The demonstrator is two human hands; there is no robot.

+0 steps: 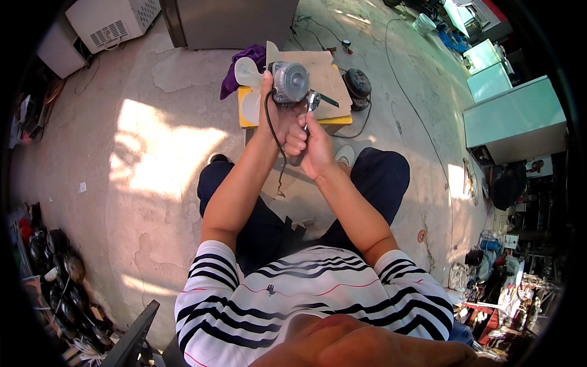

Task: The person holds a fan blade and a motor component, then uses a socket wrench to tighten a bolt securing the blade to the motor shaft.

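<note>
My left hand (280, 122) is wrapped round a small grey fan motor (291, 81) from below and holds it over a low stand. Off its left side stick white fan blades (246, 71). A black cord (275, 131) hangs from the motor past my left wrist to a frayed end. My right hand (319, 147) grips a ratchet wrench (313, 101), its metal head close against the motor's lower right side; I cannot tell if it sits on a fastener. Both hands meet at the fingers. A thin dark green strip (329, 100) lies beside the wrench head.
Under the motor, cardboard (324, 67) covers a yellow-edged stand (246, 122), with purple cloth (259, 56) at its left. A black round compressor (356, 84) sits to the right. Pale green cabinets (520, 116) line the right, a grey cabinet (232, 24) the far side, and dark parts (61, 263) lie left.
</note>
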